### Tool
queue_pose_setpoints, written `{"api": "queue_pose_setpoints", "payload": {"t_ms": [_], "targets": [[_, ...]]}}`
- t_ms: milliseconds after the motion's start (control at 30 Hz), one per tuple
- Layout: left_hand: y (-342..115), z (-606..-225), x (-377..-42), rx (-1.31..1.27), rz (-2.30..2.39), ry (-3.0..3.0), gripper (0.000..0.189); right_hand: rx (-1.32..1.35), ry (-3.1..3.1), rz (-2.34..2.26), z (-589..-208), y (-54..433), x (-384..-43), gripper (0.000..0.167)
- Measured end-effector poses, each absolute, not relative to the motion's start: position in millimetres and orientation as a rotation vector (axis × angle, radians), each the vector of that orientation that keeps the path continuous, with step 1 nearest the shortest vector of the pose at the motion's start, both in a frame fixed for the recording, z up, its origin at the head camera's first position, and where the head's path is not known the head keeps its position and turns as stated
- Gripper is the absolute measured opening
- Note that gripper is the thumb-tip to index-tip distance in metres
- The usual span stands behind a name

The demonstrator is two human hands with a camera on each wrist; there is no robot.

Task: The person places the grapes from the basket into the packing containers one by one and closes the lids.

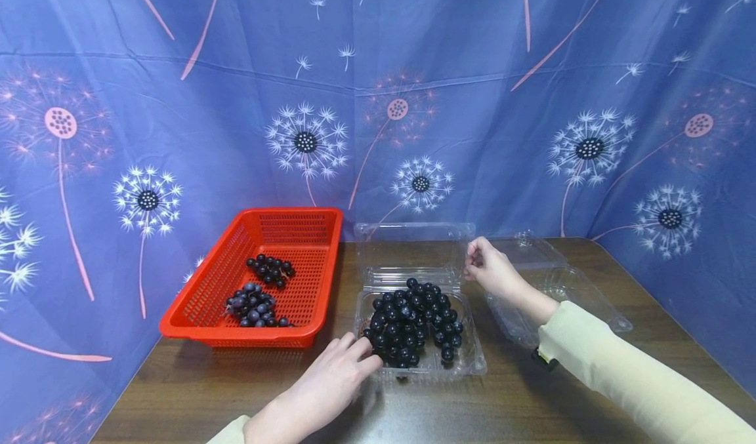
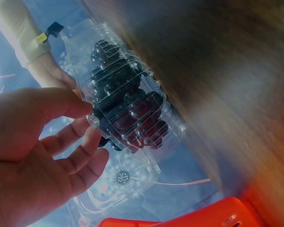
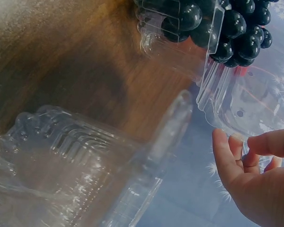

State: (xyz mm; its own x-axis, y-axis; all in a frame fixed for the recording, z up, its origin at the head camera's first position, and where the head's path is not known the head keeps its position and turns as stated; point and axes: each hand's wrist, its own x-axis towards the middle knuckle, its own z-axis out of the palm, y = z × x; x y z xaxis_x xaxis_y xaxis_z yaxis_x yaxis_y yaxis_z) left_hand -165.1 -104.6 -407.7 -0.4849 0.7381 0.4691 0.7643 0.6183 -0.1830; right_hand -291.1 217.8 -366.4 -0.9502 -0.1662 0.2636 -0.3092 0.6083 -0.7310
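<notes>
On the tabletop (image 1: 425,414), right of the red basket (image 1: 254,334): clear box (image 1: 474,360), open.
Long axis appears laid left to right, mouth upward, lid (image 1: 413,250) raised at the far side. Near-left corner is pinched by the left grip (image 1: 331,378); right grip (image 1: 495,272) is placed at the lid's edge – grasp cannot be told. Black grapes (image 1: 404,329) are heaped above the rim – crushing could be caused by a forced lid.

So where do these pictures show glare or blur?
Head view: mostly crisp, a pale sheen on the foreground table; left wrist view: hazy, with the table blurred; right wrist view: glints on the grapes and the lower clear container.
</notes>
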Motion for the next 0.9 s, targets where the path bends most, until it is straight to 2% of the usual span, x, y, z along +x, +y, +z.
{"api": "queue_pose_setpoints", "payload": {"t_ms": [900], "targets": [[-105,-409,-165,-1.183,-0.090,-2.309,0.033,0.523,-2.541,1.096,-381,222,-277,0.024]]}}
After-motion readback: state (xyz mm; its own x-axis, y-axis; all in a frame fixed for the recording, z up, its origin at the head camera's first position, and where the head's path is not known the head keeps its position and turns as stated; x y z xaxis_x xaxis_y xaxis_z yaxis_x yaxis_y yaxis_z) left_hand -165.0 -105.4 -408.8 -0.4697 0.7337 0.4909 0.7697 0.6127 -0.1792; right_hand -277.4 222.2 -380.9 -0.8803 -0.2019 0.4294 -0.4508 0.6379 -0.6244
